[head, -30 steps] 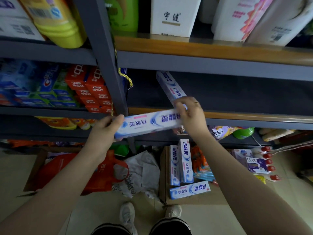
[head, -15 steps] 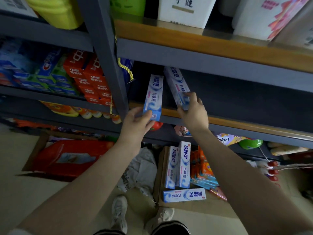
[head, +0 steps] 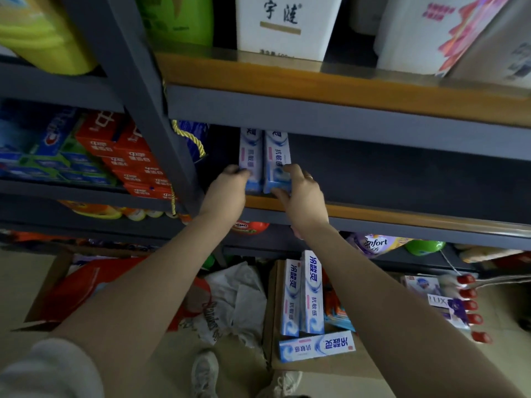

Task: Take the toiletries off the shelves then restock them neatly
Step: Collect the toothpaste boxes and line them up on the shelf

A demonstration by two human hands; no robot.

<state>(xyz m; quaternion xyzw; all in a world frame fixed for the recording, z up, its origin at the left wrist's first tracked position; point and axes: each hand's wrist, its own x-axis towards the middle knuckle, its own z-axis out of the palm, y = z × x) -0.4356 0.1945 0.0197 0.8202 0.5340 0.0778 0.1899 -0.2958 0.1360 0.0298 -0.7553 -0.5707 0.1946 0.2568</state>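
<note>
Left hand: reaching into the middle shelf, fingers curling round the near end of the left box of toothpaste and gripping it. Right hand: gripping the near end of the right box, thumb below, fingers on its far side, a ring showing on one finger. Both boxes are lying lengthwise on the shelf, side by side and touching, between the two hands. Below the right forearm, three matching boxes are sitting in a carton on the floor. Left of the left hand, red boxes are standing stacked on the neighbouring shelf.
</note>
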